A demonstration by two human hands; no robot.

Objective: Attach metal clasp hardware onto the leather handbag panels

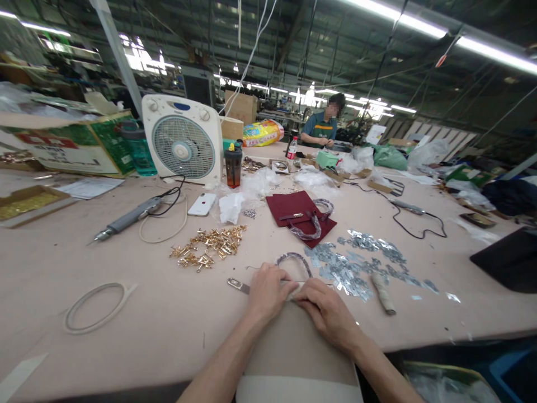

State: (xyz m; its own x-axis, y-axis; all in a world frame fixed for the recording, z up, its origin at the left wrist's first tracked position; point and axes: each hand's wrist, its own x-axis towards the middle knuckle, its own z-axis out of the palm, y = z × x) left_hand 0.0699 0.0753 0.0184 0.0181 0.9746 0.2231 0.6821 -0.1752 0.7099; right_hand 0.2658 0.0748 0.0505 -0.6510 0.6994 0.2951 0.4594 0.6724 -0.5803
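My left hand (268, 292) and my right hand (326, 311) meet at the top edge of a beige bag piece (296, 347) that lies against the table's front edge. Both hands have their fingers curled down, pinching that edge. A plastic-wrapped curved handle (294, 258) arches just above my fingers. A small metal plate (238, 285) lies just left of my left hand. A pile of gold metal fittings (210, 246) lies further left, and several silver metal pieces (356, 260) are scattered to the right.
A dark red bag piece with a wrapped handle (301, 218), a white fan (183, 140), an electric screwdriver (126, 219), a white phone (202, 204), a dark bottle (233, 164) and a cord loop (94, 305) are on the table. Another person (322, 127) works at the far end.
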